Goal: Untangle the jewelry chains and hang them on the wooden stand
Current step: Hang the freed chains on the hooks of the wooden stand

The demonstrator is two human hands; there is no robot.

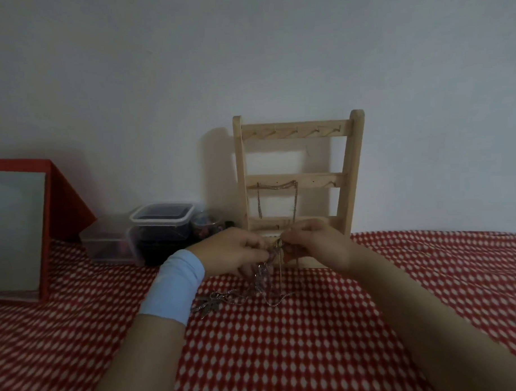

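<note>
A wooden stand [298, 176] with three hook rails leans upright against the wall. One chain [277, 194] hangs from its middle rail. Just in front of the stand's base, my left hand [232, 251] and my right hand [317, 243] meet and both pinch a tangled bunch of chains [265, 275]. The tangle droops from my fingers onto the red patterned cloth [314, 339], where a silver leaf-shaped pendant [209, 303] lies. A pale blue band wraps my left wrist.
Left of the stand sit a dark lidded plastic box [161, 225], a clear tub [109, 244] and a small jar [206, 223]. A red box with a grey panel [21, 230] stands at the far left. The wall is close behind.
</note>
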